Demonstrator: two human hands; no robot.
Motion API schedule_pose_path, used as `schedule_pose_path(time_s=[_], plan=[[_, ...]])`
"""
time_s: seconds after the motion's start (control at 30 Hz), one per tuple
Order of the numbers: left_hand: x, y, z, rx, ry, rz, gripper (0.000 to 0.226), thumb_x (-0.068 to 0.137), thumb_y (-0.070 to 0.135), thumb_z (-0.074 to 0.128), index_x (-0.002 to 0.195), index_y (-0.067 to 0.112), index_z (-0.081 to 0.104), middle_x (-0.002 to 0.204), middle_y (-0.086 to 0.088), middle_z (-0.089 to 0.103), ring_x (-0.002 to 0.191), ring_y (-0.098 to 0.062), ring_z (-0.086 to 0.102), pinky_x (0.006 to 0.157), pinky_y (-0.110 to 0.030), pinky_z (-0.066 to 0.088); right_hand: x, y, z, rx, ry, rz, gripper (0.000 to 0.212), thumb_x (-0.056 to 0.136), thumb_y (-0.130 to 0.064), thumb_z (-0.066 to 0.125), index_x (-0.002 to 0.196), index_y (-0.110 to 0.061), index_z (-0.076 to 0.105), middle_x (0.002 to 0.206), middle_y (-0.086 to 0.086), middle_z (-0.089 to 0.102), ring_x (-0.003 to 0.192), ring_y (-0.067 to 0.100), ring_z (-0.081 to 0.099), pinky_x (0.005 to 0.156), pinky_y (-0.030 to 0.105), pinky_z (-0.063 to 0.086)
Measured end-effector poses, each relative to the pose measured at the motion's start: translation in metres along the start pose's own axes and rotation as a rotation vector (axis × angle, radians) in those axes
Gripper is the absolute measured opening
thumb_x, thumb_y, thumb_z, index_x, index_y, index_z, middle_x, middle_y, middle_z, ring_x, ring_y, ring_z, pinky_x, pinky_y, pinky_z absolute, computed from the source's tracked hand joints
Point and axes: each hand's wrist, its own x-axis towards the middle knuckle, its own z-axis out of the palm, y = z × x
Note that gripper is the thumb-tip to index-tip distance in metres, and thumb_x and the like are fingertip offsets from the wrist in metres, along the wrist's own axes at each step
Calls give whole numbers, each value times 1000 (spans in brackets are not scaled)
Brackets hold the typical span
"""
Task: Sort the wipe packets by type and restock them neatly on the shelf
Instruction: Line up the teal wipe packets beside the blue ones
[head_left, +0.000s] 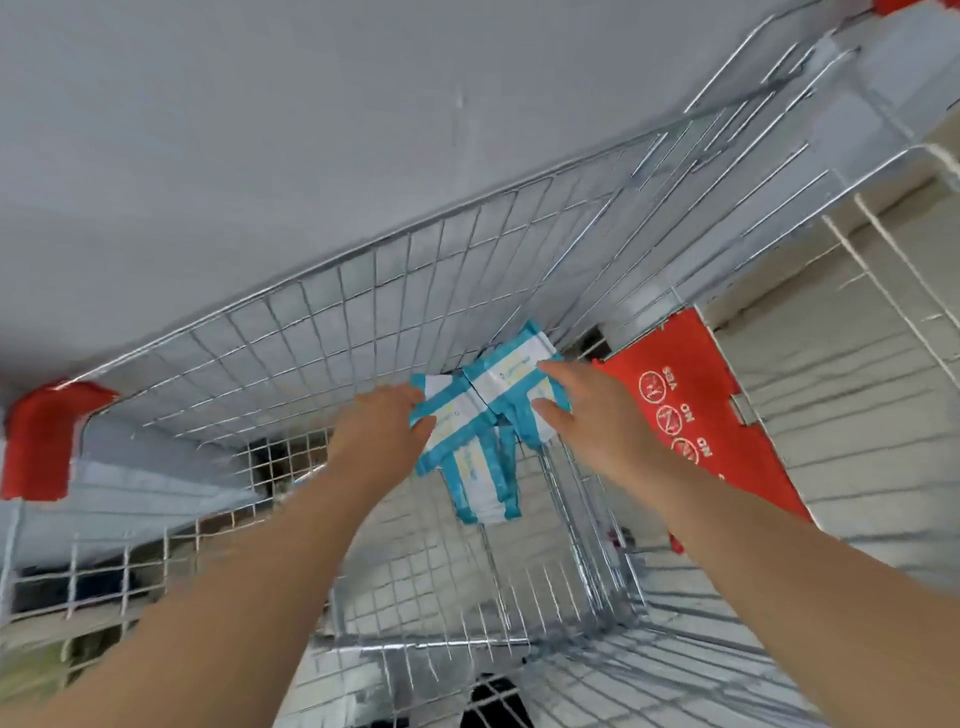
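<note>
Both hands reach down into a wire shopping cart (311, 332). One left hand (387, 421) curls round the 9 o'clock edge of the left packet (452, 410). At 3 o'clock of it, the right hand (587, 410) pinches the right packet (511, 374) between thumb and fingers. These white, teal-bordered wipe packets touch, their long axes running roughly from 8 to 2 o'clock. Below them, more packets (483, 483) in the cart point from 12 to 6 o'clock. A red flap (691, 415) sits at the cart's 3 o'clock.
</note>
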Motion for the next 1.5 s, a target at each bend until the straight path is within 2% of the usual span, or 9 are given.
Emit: schedule_pose_path(time_s=[0.3,0.4,0.57,0.73,0.87,1.03,1.13,1.37,1.5], plan=[[78,-18,90,-13,-97,-109,70,83,38,70,142,18,38,131,-7,50,119,-26,48,99,-43,43,91,61,66,-27,-70,-72,59,90,-21,64,144,-15,40,152,5,34,142,19,28,113,24,15],[85,-28,103,34,-42,-142,56,79,40,73,125,19,49,117,-4,56,106,-25,54,91,-42,48,113,68,77,-68,-90,-100,65,86,-20,68,144,-14,39,153,10,29,142,24,24,114,27,13],[69,-44,100,-353,14,-188,12,87,23,67,95,22,58,79,8,60,68,-8,55,56,-25,41,133,74,89,-159,-70,-87,78,74,-29,79,142,-21,42,141,14,33,130,31,30,109,40,28],[32,-49,105,-848,-15,-338,13,89,26,65,102,23,65,94,4,73,87,-18,69,85,-41,54,136,73,95,-158,28,-36,70,62,-35,84,122,-15,55,126,13,35,117,31,36,99,37,31],[14,-27,128,-940,-129,-373,8,91,24,64,97,20,64,93,2,73,87,-19,69,85,-43,54,128,71,87,-280,130,21,48,66,-44,78,97,-13,58,109,10,57,107,31,46,86,38,34],[16,0,151,-746,-29,-427,25,87,19,68,100,22,47,84,17,55,69,5,51,50,-14,36,99,78,85,117,98,169,29,85,-23,67,107,-8,56,104,9,65,96,30,60,74,35,44],[23,2,156,-785,4,-465,37,85,14,70,113,18,46,95,9,58,78,-8,58,58,-19,44,74,85,90,271,101,237,3,91,-13,57,91,-11,56,88,5,59,83,25,56,61,29,33],[19,-13,141,-871,122,-400,12,90,16,61,93,25,54,91,-4,65,73,-18,60,62,-32,50,68,95,111,608,140,460,11,91,-12,55,100,-11,61,96,4,65,93,26,63,81,41,54],[22,-17,135,-1068,137,-398,20,93,17,58,109,27,50,98,3,66,86,-18,66,65,-32,53,74,88,124,515,191,439,10,87,-11,59,88,-3,65,90,13,67,85,31,63,76,48,54]])
